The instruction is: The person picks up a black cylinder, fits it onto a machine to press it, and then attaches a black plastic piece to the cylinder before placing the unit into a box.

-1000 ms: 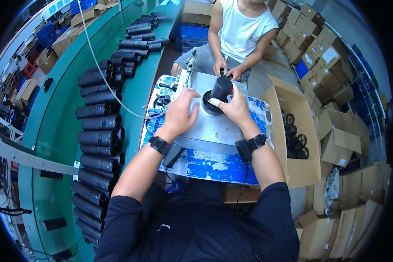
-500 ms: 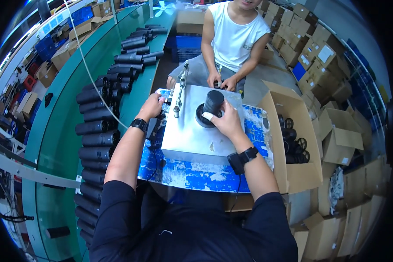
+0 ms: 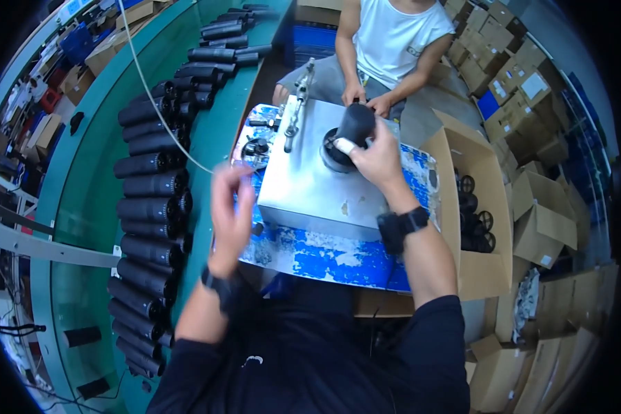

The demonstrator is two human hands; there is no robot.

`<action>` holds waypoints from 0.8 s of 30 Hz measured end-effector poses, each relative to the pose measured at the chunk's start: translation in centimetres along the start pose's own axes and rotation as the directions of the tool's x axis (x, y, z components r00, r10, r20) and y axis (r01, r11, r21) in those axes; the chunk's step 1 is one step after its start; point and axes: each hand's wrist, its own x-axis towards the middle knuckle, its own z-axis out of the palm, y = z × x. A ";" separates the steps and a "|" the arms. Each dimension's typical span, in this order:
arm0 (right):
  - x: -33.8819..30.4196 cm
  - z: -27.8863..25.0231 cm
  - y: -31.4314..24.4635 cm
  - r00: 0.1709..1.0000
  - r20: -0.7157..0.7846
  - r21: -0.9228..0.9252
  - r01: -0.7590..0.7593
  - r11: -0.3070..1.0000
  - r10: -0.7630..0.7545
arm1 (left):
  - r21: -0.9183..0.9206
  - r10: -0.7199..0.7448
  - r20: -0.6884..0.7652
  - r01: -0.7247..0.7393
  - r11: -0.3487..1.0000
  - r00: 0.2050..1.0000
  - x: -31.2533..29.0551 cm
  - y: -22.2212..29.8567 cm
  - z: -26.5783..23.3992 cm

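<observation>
My right hand (image 3: 379, 155) is closed round a black cylinder (image 3: 357, 123), which stands tilted on a round dark fixture (image 3: 336, 150). That fixture sits on top of a silver metal box (image 3: 307, 186). My left hand (image 3: 231, 214) is raised left of the box, fingers apart and a little blurred, with nothing visible in it. A metal toggle clamp (image 3: 299, 107) rises at the box's far left. Small black fittings (image 3: 257, 146) lie beside the box on the worn blue-and-white table (image 3: 324, 265).
Rows of black cylinders (image 3: 148, 183) lie on the green conveyor (image 3: 200, 165) at left. An open carton (image 3: 486, 265) with black ringed parts stands at right. Across the table sits a co-worker (image 3: 400, 41) with both hands together. A pale cord (image 3: 145, 76) hangs at left.
My left hand has left the far left side of the metal box and come back toward me, opening. My right hand keeps hold of the black cylinder. The whole view has shifted slightly.
</observation>
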 end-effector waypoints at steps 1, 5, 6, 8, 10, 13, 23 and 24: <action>0.5 -1.8 -1.5 0.989 -0.133 0.047 0.078 0.996 -0.071 | 0.080 -0.112 0.145 0.101 0.992 0.983 -3.3 2.3 -1.4; 0.4 -11.5 -13.4 0.851 -0.494 0.440 0.424 0.792 -0.181 | 0.158 -0.466 0.314 0.438 0.885 0.827 -12.6 2.5 -6.6; -0.7 -11.2 -13.8 0.850 -0.495 0.442 0.423 0.791 -0.178 | 0.105 -0.520 0.279 0.512 0.852 0.808 -14.7 1.4 -7.3; -2.6 -10.1 -14.6 0.771 -0.393 0.151 0.591 0.792 -0.500 | -0.021 -0.608 0.225 0.628 0.778 0.761 -16.2 -0.3 -7.8; -7.2 -7.7 -13.5 0.798 -0.226 -0.101 0.551 0.828 -0.558 | -0.017 -0.625 0.240 0.647 0.762 0.743 -16.4 -0.6 -8.0; -12.3 -4.4 -11.1 0.672 -0.158 -0.290 0.669 0.685 -0.723 | -0.009 -0.668 0.285 0.699 0.715 0.688 -15.9 -0.9 -7.5; -15.1 -4.3 -11.3 0.728 -0.159 -0.336 0.595 0.730 -0.667 | 0.069 -0.663 0.383 0.695 0.715 0.644 -14.0 -0.6 -6.0; -15.0 -4.2 -11.3 0.736 -0.142 -0.329 0.596 0.733 -0.662 | 0.076 -0.657 0.376 0.685 0.724 0.653 -14.1 -0.5 -6.3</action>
